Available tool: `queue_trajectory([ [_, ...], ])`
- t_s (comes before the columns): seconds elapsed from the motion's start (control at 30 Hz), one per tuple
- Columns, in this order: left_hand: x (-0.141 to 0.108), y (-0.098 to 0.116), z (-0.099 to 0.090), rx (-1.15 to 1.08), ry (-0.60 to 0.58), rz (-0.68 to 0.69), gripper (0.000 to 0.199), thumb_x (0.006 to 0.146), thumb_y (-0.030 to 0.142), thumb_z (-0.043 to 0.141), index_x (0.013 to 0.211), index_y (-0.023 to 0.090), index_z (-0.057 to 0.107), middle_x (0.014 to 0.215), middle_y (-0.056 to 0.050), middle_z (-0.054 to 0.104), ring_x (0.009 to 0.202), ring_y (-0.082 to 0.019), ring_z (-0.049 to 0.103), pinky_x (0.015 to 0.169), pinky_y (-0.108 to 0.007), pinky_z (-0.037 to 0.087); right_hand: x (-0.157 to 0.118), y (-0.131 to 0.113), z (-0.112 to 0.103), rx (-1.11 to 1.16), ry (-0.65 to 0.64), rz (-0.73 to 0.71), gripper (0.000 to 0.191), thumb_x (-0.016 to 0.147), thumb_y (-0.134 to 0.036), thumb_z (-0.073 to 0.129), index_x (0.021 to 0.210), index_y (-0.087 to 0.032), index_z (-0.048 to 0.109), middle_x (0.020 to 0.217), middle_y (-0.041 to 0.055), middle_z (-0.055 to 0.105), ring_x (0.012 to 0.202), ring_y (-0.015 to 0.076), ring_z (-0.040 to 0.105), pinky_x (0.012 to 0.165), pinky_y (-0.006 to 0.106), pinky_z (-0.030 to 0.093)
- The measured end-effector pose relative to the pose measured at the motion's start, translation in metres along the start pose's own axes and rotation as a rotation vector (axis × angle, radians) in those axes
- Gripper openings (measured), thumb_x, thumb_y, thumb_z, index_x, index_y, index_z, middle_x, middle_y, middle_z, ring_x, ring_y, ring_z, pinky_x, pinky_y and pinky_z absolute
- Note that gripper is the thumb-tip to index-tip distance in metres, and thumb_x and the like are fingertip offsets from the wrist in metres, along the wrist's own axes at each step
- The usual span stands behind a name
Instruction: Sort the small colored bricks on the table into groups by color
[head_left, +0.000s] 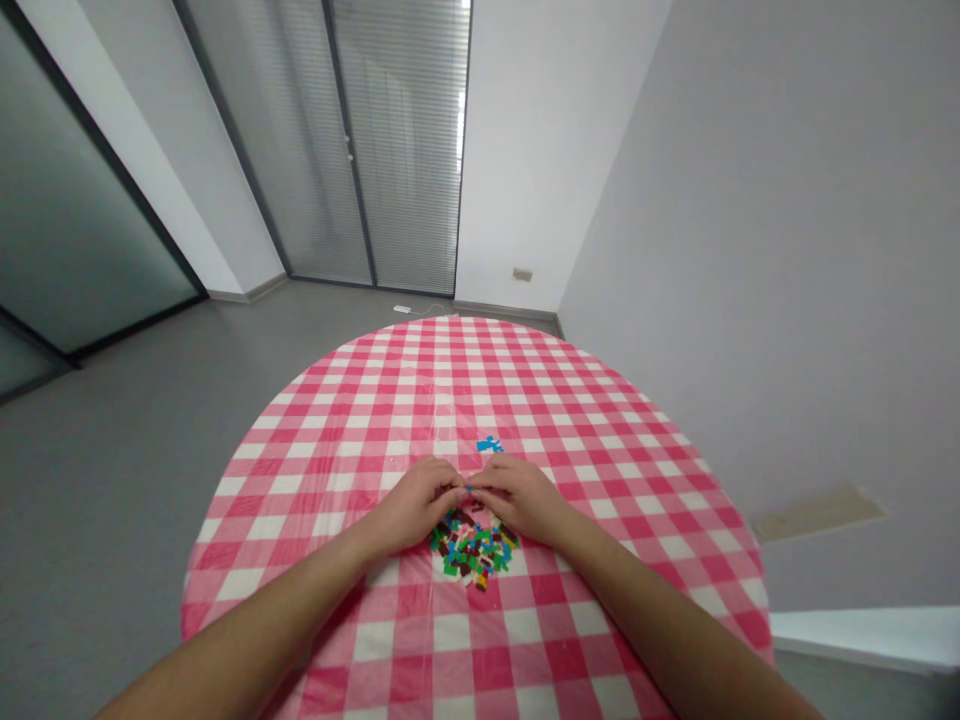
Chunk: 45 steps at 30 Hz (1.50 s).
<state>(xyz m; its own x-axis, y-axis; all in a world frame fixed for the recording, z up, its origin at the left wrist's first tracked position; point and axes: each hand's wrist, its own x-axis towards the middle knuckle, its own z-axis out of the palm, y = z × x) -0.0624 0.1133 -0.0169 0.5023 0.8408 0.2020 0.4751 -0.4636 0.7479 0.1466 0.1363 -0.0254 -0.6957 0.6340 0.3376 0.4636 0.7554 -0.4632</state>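
Observation:
My left hand and my right hand meet over the table, thumbs and fingers pinched together. A tiny blue piece, perhaps a toy building brick, shows between their fingertips. Its shape is mostly hidden. Just below my hands lies a loose pile of small plastic-looking pieces in green, blue, brown, yellow, white and red. Past my right fingertips, a flat cluster of light blue pieces rests on the cloth. Whether those are joined is too small to tell.
A round table with a pink-and-white checked cloth stands before me. A pale wall rises on the right. Glazed panels with blinds stand behind the table, and a white power strip lies on the floor beyond it.

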Motion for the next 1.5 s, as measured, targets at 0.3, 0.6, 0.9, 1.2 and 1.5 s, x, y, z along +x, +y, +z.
queue_trajectory([
  [0.3, 0.0, 0.003, 0.001, -0.027, 0.046, -0.077, 0.022, 0.092, 0.024, 0.049, 0.081, 0.018, 0.067, 0.081, -0.002, 0.066, 0.079, -0.016, 0.059, 0.075, -0.028, 0.043, 0.001, 0.002, -0.006, -0.028, 0.034, 0.096, 0.013, 0.09, -0.025, 0.059, 0.092, -0.02, 0.07, 0.082, 0.004, 0.069, 0.079, 0.0166, 0.059, 0.07, 0.026, 0.044],
  [0.6, -0.002, 0.005, 0.001, -0.036, 0.08, -0.135, 0.02, 0.089, 0.026, 0.05, 0.08, 0.017, 0.066, 0.081, -0.004, 0.066, 0.075, -0.017, 0.06, 0.07, -0.028, 0.045, -0.001, 0.029, -0.017, -0.237, 0.218, 0.505, 0.018, 0.09, -0.028, 0.056, 0.093, -0.018, 0.07, 0.091, 0.0063, 0.071, 0.085, 0.0187, 0.062, 0.076, 0.029, 0.045],
  [0.9, -0.002, 0.0, 0.004, -0.026, 0.083, -0.126, 0.019, 0.089, 0.025, 0.051, 0.078, 0.017, 0.064, 0.078, -0.003, 0.064, 0.073, -0.016, 0.058, 0.069, -0.027, 0.044, 0.001, 0.037, -0.013, -0.292, 0.151, 0.566, 0.02, 0.09, -0.029, 0.055, 0.096, -0.02, 0.073, 0.096, 0.0073, 0.073, 0.086, 0.0206, 0.064, 0.074, 0.029, 0.045],
  [1.2, -0.002, 0.001, 0.003, -0.035, 0.088, -0.127, 0.018, 0.088, 0.023, 0.051, 0.076, 0.017, 0.064, 0.078, -0.002, 0.064, 0.074, -0.016, 0.058, 0.072, -0.027, 0.044, 0.001, 0.037, -0.012, -0.354, 0.11, 0.554, 0.024, 0.091, -0.03, 0.053, 0.098, -0.021, 0.074, 0.095, 0.0077, 0.073, 0.086, 0.0213, 0.064, 0.072, 0.03, 0.045],
  [1.5, -0.004, -0.015, 0.009, -0.17, 0.165, -0.161, 0.027, 0.077, 0.009, 0.046, 0.097, 0.017, 0.062, 0.088, -0.004, 0.066, 0.078, -0.017, 0.061, 0.071, -0.028, 0.049, -0.002, 0.032, -0.012, -0.367, 0.164, 0.565, 0.021, 0.088, -0.026, 0.053, 0.092, -0.02, 0.072, 0.089, 0.0069, 0.07, 0.08, 0.0186, 0.062, 0.069, 0.028, 0.044],
])
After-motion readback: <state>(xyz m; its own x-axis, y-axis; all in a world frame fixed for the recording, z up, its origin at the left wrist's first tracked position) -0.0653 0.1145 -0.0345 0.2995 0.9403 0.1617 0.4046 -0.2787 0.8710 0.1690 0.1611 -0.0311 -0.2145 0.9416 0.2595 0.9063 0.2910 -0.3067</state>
